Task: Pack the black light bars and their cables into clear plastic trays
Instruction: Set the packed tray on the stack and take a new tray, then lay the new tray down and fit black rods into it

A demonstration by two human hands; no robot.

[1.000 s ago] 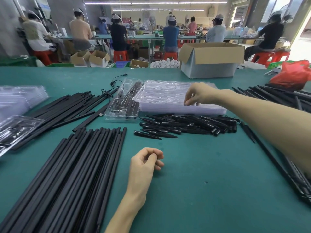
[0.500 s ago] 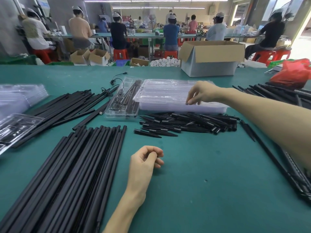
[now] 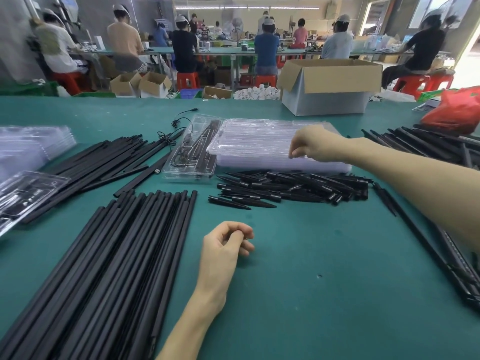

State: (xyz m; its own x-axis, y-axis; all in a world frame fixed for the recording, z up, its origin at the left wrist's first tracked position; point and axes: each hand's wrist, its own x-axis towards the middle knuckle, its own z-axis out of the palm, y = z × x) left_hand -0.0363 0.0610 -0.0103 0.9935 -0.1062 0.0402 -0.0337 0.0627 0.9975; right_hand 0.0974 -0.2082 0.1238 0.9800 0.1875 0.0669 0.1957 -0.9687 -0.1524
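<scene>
Right hand pinches top tray at near edge of stack — nested trays may lift together. Left hand, nearer than stack, loosely curled, empty — stack unbraced, may slide.

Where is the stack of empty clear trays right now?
Head view: the tray stack lies mid-table, slightly right of centre, behind the pile of black spikes and beside a filled tray on its left. The right hand pinches its near edge.

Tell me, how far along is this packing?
Early. Done: one filled tray at centre, a second filled tray at far left. In hand: the right hand pinches the top empty tray of the stack; the left hand rests idle. Left: big piles of loose light bars lie unpacked.
</scene>
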